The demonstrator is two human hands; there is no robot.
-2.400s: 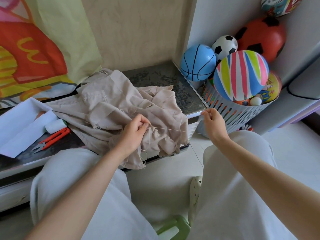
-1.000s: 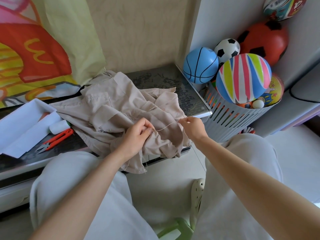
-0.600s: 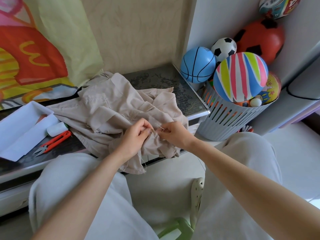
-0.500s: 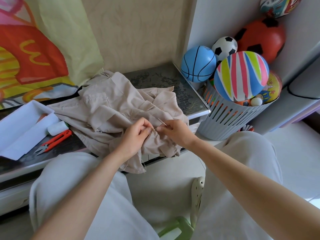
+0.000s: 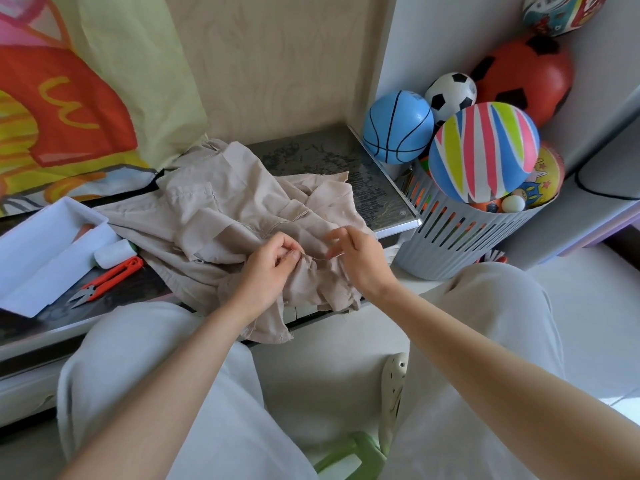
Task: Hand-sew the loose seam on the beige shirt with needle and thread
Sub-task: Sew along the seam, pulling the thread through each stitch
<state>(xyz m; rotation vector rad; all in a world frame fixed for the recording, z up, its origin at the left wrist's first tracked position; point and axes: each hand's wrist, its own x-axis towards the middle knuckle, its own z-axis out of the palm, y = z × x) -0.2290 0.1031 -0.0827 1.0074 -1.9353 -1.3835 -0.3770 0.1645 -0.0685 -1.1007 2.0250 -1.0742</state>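
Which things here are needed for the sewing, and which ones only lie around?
For the job: beige shirt, pinched by the left hand; thread near the right hand; probably the white spool and red snips.
Lying about: grey basket, blue basketball, striped ball, red ball.

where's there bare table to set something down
The dark tabletop is bare at its back right corner, between the beige shirt, the wall and the blue basketball. A thin strip lies in front of the red snips. The left end is crowded: white tray, spool.
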